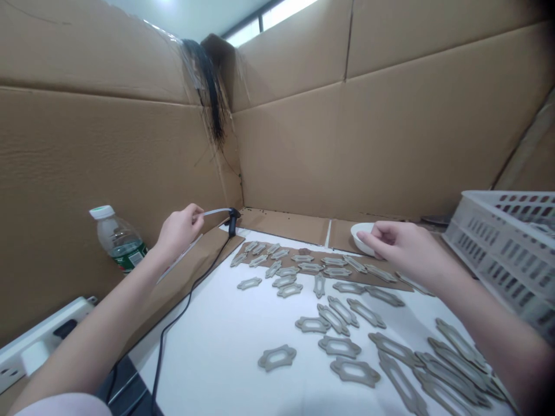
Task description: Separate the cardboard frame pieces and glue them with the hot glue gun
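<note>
My left hand (181, 229) is closed in a pinch around a thin, pale, curved glue stick (217, 211). The stick runs to a small black glue gun (234, 221) at the back corner of the work surface. On the right, my right hand (396, 242) is closed at a small white bowl (362, 232). Its fingertips overlap the bowl's near side, and what they hold, if anything, is hidden. Between and below the hands lie several grey metal label frames (277, 357), each with an oblong opening. Some overlap in a pile at the lower right.
Cardboard walls (390, 133) enclose the back and left. A white perforated basket (485, 248) stands at the right. At the left are a plastic bottle (119, 237) and a white power strip (43, 341). A black cord (163, 332) crosses the white board (208, 346).
</note>
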A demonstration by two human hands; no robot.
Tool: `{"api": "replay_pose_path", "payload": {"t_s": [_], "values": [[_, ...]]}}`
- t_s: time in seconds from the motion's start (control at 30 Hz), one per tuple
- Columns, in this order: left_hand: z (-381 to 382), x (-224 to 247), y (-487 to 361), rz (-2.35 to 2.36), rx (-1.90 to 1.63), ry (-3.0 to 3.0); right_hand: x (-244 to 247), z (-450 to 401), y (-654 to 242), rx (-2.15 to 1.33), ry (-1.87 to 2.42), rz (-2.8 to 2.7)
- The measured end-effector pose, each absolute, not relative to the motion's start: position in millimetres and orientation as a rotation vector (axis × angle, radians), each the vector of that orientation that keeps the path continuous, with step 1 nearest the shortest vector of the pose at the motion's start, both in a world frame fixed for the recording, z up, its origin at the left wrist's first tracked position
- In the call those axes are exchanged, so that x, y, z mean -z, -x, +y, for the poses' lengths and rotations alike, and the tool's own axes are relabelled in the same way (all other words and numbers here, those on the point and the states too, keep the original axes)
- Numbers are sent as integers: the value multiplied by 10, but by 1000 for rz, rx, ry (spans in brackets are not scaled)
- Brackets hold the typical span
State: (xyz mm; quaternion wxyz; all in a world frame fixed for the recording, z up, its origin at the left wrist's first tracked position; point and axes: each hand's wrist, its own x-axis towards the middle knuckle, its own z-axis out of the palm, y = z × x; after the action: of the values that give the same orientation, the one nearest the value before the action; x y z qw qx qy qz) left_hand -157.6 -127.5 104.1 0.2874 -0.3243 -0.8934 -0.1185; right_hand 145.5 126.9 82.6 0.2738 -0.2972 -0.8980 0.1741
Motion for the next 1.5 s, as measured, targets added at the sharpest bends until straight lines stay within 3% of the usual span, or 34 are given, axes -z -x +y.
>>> {"api": "replay_pose_path", "payload": {"t_s": [0.47, 0.97, 1.5], "values": [[-1209, -790, 1909, -2407, 1428, 985, -748, 1342, -1417, -482, 804, -2431], [-721, -595, 2282, -2431, 1161, 1343, -641, 1454, -1410, -437, 871, -2486], [-672, -742, 2544, -2427, 1213, 1289, -603, 1514, -1395, -409, 892, -2516]]}}
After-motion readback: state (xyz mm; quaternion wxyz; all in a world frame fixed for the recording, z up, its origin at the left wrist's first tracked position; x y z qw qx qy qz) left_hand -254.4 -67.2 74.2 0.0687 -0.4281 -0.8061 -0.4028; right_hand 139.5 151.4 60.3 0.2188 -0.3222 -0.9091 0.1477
